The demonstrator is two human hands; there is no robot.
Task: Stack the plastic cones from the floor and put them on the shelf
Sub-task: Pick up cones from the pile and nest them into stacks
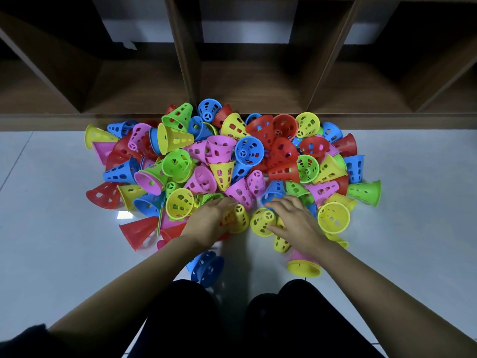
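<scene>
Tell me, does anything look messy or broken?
Yes. The cones lie in a jumbled heap on the floor, tipped every way. A white, torn-looking patch on the shelf might be damage.

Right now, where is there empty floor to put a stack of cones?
Bare floor lies left of the red cone and right of the green cone. The shelf compartments behind are bare too. The cone pile between is crowded, also by the knees.
</scene>
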